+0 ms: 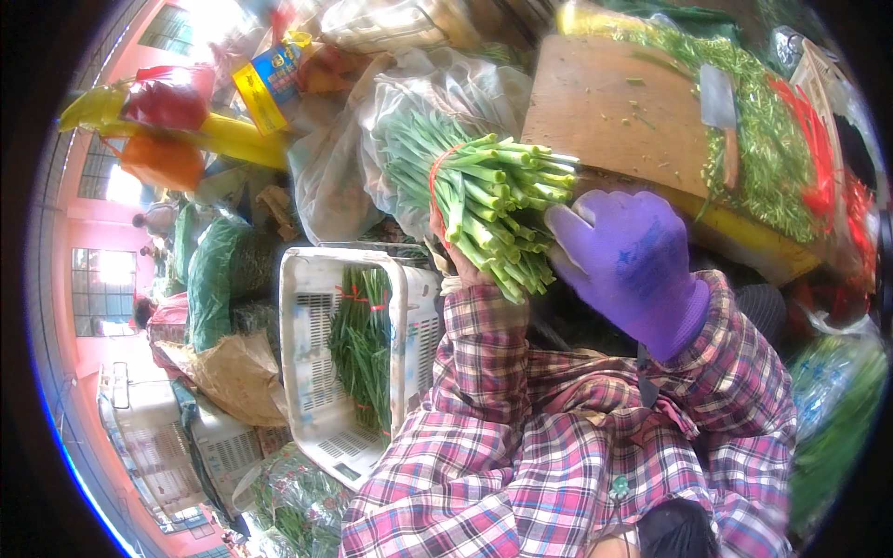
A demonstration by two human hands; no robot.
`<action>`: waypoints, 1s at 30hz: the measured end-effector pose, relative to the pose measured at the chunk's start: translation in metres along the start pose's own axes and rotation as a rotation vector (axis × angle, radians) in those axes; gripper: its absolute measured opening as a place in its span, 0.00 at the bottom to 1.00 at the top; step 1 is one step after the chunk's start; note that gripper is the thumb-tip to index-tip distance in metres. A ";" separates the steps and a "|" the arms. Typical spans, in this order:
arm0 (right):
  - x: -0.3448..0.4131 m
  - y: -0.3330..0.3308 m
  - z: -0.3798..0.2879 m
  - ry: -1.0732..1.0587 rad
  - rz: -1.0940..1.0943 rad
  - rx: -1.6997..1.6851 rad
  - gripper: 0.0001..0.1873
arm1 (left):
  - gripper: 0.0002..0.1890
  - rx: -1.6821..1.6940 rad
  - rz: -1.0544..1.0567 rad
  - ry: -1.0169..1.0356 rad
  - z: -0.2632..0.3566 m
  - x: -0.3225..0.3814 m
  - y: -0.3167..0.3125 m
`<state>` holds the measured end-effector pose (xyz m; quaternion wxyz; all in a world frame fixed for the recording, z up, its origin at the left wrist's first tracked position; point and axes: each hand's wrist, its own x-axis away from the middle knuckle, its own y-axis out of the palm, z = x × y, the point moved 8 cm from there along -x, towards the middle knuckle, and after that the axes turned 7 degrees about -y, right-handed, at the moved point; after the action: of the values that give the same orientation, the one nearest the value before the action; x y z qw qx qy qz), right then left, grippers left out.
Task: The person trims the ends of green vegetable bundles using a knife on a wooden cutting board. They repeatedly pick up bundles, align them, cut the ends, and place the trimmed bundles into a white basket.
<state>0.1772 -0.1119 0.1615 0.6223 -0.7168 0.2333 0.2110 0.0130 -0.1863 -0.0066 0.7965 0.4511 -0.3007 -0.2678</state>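
Note:
A bunch of green leafy stalks (488,195), tied round with a red band (436,174), is held up in front of me, cut ends facing right. My left hand (466,264) grips it from beneath, and the stalks hide most of those fingers. At the cut ends is my right hand (624,258), in a purple work glove with grey fingertips. Its fingers lie against or just beside the stalks; whether they close on any is hidden. Below left, a white plastic crate (287,363) holds more bunches with red bands (363,342).
A wooden board (614,104) lies at upper right, with a cleaver (718,97) on green trimmings (760,153) at its side. Red ties (809,146) hang further right. Translucent plastic sheeting (446,84) lies behind the bunch. Green sacks (213,279) and other crates (223,439) stand left.

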 end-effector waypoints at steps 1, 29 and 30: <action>0.001 0.003 0.000 0.017 -0.012 0.004 0.03 | 0.25 -0.037 -0.092 0.027 0.002 0.001 0.010; 0.086 -0.070 0.087 0.425 0.912 -0.973 0.04 | 0.30 -0.265 -0.169 -0.158 -0.106 0.023 0.055; 0.124 -0.064 0.111 0.665 0.886 -1.327 0.04 | 0.30 -0.254 -0.167 -0.183 -0.116 0.023 0.053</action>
<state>0.3140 -0.0036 0.1235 -0.1651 -0.7994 0.4898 0.3062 0.1202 -0.1133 -0.0021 0.7914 0.3441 -0.2972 -0.4086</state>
